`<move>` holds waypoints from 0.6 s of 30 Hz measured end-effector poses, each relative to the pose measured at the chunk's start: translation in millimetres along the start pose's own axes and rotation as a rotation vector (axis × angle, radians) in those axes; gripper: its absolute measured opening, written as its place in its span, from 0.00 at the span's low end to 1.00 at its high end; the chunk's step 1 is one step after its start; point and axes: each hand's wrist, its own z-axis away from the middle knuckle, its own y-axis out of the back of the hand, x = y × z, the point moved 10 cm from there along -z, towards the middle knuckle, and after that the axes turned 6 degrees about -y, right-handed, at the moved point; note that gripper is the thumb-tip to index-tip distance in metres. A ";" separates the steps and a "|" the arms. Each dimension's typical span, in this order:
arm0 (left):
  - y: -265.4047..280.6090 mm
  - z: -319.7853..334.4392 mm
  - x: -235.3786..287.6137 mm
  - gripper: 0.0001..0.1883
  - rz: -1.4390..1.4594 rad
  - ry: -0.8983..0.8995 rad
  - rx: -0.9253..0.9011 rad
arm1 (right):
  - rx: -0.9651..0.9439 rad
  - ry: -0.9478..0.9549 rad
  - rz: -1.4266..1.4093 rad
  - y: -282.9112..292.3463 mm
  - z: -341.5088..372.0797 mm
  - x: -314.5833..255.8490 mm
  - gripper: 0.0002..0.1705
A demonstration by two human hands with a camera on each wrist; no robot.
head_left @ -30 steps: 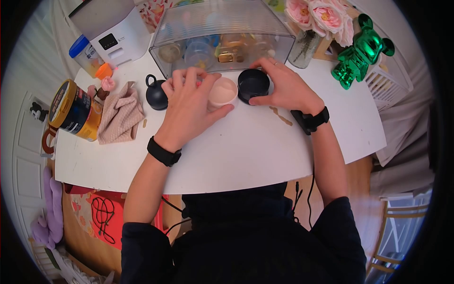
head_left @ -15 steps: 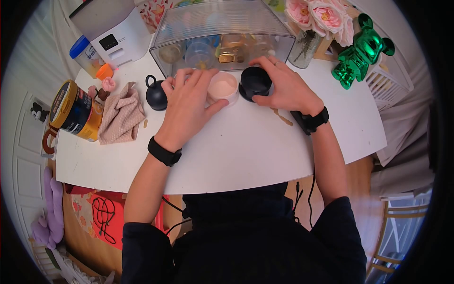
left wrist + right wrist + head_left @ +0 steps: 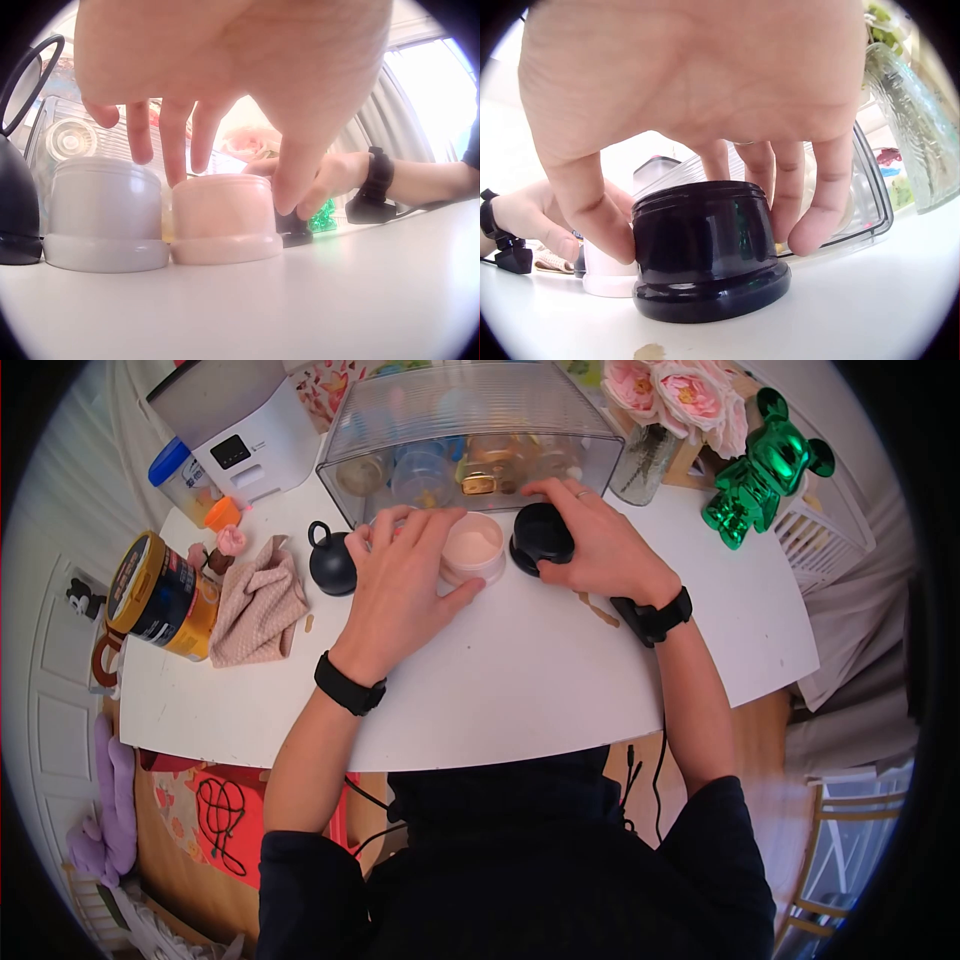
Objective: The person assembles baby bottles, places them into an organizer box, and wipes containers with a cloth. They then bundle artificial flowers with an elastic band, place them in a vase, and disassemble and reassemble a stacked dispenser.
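My left hand (image 3: 395, 590) arches over a pink cup (image 3: 472, 542), its thumb at the near right side and its fingers at the far left. In the left wrist view a pale grey cup (image 3: 105, 214) stands beside the pink one, under the same hand; from above it is mostly hidden. My right hand (image 3: 615, 550) grips a glossy black cup (image 3: 705, 244), thumb on one side and fingers round the other. That cup has a wide rim at its base, which rests on the white table (image 3: 480, 680).
Left of the hands are a black ball-shaped thing with a ring handle (image 3: 333, 565), a beige cloth (image 3: 260, 605) and a yellow-and-black tub (image 3: 165, 600). Behind stands a clear storage box (image 3: 470, 420). A flower vase (image 3: 640, 465) and shiny green figure (image 3: 760, 475) are at the right.
The black cup has shifted slightly right with my right hand, and less of its inside shows. The pink cup now shows more of its base ring; my left hand has barely moved.
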 end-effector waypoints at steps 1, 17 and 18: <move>0.9 -0.1 0.3 0.36 -0.013 0.001 0.007 | 0.000 -0.001 0.000 0.1 -0.1 -0.1 0.44; 94.1 51.8 -50.0 0.10 0.193 0.247 0.128 | -0.009 -0.035 -0.030 -1.1 -1.4 1.6 0.42; 96.6 64.7 -66.6 0.08 0.111 0.311 0.092 | -0.009 -0.045 -0.022 -1.1 -1.1 3.6 0.43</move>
